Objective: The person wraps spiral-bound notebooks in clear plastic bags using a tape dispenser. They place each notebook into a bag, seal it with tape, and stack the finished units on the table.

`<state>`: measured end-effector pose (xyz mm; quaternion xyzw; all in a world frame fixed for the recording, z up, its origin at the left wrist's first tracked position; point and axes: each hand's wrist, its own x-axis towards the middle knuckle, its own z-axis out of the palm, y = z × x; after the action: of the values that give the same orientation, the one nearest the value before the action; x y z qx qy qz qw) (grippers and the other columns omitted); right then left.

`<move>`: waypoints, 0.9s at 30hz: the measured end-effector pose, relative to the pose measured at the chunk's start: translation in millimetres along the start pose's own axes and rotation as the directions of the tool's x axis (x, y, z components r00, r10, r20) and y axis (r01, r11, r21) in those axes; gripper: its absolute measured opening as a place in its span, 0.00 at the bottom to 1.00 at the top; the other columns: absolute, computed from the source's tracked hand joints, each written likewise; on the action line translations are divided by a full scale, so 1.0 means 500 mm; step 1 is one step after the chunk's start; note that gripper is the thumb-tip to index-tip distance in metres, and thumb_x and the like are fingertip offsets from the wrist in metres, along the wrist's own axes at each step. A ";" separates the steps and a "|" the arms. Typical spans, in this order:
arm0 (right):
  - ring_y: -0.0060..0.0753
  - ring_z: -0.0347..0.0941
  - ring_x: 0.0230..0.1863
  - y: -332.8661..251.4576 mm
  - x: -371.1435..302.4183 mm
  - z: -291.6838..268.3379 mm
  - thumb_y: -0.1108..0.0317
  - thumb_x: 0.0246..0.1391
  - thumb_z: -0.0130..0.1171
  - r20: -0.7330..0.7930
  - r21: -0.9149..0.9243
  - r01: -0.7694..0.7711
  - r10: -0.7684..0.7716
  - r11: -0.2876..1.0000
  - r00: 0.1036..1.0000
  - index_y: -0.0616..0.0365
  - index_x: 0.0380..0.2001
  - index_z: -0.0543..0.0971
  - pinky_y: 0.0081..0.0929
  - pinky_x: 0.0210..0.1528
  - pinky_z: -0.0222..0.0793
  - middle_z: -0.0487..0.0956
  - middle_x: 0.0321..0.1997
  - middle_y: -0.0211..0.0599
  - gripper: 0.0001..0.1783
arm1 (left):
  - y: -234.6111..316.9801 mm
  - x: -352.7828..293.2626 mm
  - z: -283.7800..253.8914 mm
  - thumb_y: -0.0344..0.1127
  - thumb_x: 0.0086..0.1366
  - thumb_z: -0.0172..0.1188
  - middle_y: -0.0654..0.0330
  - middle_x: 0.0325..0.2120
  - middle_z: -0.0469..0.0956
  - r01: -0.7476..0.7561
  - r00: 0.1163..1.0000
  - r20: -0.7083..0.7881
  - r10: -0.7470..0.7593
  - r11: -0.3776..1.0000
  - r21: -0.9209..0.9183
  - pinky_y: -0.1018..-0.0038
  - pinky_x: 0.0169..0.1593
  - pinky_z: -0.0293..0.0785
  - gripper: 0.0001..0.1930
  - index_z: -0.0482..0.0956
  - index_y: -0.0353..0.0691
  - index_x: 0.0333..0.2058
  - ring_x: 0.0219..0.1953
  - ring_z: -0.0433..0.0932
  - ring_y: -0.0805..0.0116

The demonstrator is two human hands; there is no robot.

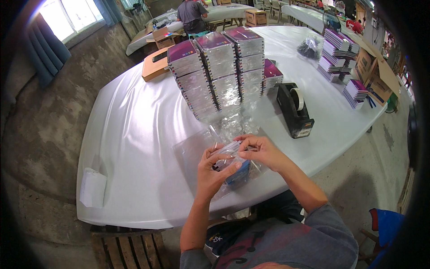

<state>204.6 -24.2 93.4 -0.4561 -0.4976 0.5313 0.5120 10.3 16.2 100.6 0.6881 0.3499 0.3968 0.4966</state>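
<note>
Near the table's front edge, a small stack of booklets (239,175) with white page edges and a blue side sits inside a clear plastic bag (256,169). My left hand (213,170) grips the stack from the left, fingers behind it and thumb across the front. From the right, my right hand (262,153) pinches the plastic at the stack's top edge, thumb against fingertips. Other clear plastic sheets (186,152) lie flat under and beside the stack. Just beyond my hands stand tall piles of plastic-wrapped booklets (226,83) with purple covers.
A black tape dispenser (293,110) stands right of the piles. More booklet stacks (333,58) and an open carton (376,74) are at the far right. A brown box (155,66) bearing a dark object lies far left; white paper (92,188) lies near left. A person (192,18) is beyond.
</note>
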 end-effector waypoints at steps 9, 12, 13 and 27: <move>0.24 0.71 0.43 -0.002 0.035 0.030 0.73 0.41 0.68 -0.095 0.005 0.053 -0.053 0.999 0.994 0.55 0.49 0.68 0.22 0.45 0.65 0.75 0.41 0.34 0.30 | 0.004 0.036 -0.013 0.32 0.52 0.69 0.53 0.30 0.79 0.078 0.988 -0.116 -0.101 0.978 -0.192 0.78 0.41 0.73 0.35 0.62 0.34 0.57 0.34 0.78 0.71; 0.24 0.71 0.42 -0.018 0.044 0.026 0.75 0.39 0.67 -0.054 0.008 0.004 -0.004 1.000 0.999 0.55 0.53 0.65 0.22 0.44 0.65 0.74 0.39 0.33 0.36 | 0.003 0.051 -0.027 0.31 0.52 0.69 0.52 0.30 0.80 0.143 0.984 -0.087 -0.155 0.982 -0.126 0.78 0.39 0.73 0.36 0.60 0.34 0.58 0.34 0.78 0.71; 0.24 0.70 0.42 -0.017 0.048 0.021 0.76 0.39 0.67 -0.026 0.036 -0.019 0.020 0.999 0.999 0.55 0.53 0.65 0.21 0.43 0.65 0.74 0.39 0.33 0.35 | 0.004 0.058 -0.030 0.32 0.51 0.70 0.52 0.31 0.80 0.163 0.984 -0.047 -0.172 0.974 -0.160 0.79 0.38 0.73 0.36 0.62 0.33 0.57 0.33 0.78 0.72; 0.27 0.73 0.42 -0.052 0.048 0.022 0.68 0.42 0.66 0.092 -0.639 0.266 -0.272 0.722 0.958 0.51 0.28 0.81 0.33 0.48 0.63 0.77 0.38 0.29 0.07 | 0.007 0.040 -0.031 0.28 0.48 0.67 0.61 0.32 0.82 -0.334 0.926 0.021 0.377 0.791 0.513 0.66 0.48 0.68 0.14 0.81 0.37 0.37 0.46 0.76 0.60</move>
<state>194.8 -1.5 121.0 -0.5293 -0.7083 0.2458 0.3972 5.7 39.1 110.8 0.8306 0.3265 0.4048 0.1992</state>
